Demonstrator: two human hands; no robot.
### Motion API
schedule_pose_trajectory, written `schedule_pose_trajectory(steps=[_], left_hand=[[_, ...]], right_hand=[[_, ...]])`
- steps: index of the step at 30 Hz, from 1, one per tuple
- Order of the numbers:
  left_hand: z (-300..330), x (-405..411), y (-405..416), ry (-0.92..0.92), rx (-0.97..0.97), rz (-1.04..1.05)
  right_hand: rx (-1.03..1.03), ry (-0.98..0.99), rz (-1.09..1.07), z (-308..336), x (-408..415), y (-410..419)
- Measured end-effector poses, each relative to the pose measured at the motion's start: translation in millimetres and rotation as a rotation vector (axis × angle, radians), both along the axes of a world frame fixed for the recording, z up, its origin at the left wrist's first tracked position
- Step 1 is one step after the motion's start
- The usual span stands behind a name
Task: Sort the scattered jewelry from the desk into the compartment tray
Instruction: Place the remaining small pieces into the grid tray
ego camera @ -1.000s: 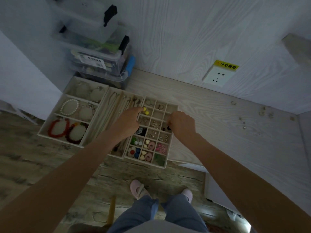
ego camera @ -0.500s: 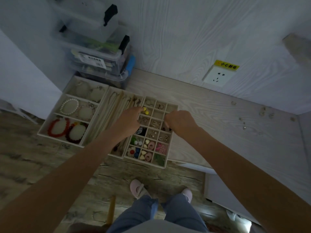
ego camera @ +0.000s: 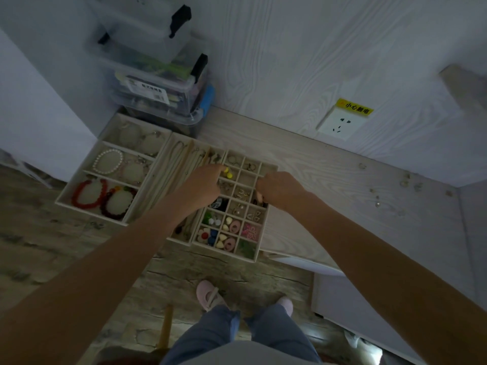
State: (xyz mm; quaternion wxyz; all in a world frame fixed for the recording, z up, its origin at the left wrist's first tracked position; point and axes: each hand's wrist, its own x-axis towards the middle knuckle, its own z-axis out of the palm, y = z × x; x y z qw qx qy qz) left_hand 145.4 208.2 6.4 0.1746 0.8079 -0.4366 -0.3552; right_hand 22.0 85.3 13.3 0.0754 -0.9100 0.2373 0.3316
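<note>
The beige grid tray of small square compartments sits at the near edge of the pale wood-grain worktop, its front corner seeming to reach past the edge. The scattered jewelry, small pale pieces, lies well apart from it at the worktop's far right.

The right hand hangs over the tray's right-hand cells with fingers curled downward, apparently pinching something tiny and dark; I cannot tell what. The left hand rests at the tray's left side, fingers curled at the cell with the yellow beads; whether it grips anything I cannot tell.

The cells are narrow and crowded, so a loose release could land the piece in a neighbouring cell. In this dim light a dropped piece would be hard to find on the grey plank floor. Leaning on the tray's front could tip it off.
</note>
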Motion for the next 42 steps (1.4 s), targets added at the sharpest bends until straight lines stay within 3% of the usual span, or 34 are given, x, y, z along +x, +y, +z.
schedule_pose_trajectory(steps=[19,25,32,42], left_hand=[[-3.8,-3.8,-1.4,-0.053,-0.016,-0.001],[-4.4,-7.9,0.3,-0.125,0.038,-0.101],[-6.0,-28.2,-21.7,-0.286,-0.069,-0.111],[24.0,-107.7,-120.6,-0.328,-0.077,-0.348]], right_hand=[[-0.035,-0.173,-0.078,-8.1,-19.5,-2.1],[0.096,-0.278,-0.239,-9.5,-34.5,-10.5],[0.321,-0.611,-0.596,-7.3,-68.0,-19.4],[0.099,-0.74,-0.775,0.7,-174.0,-78.5]])
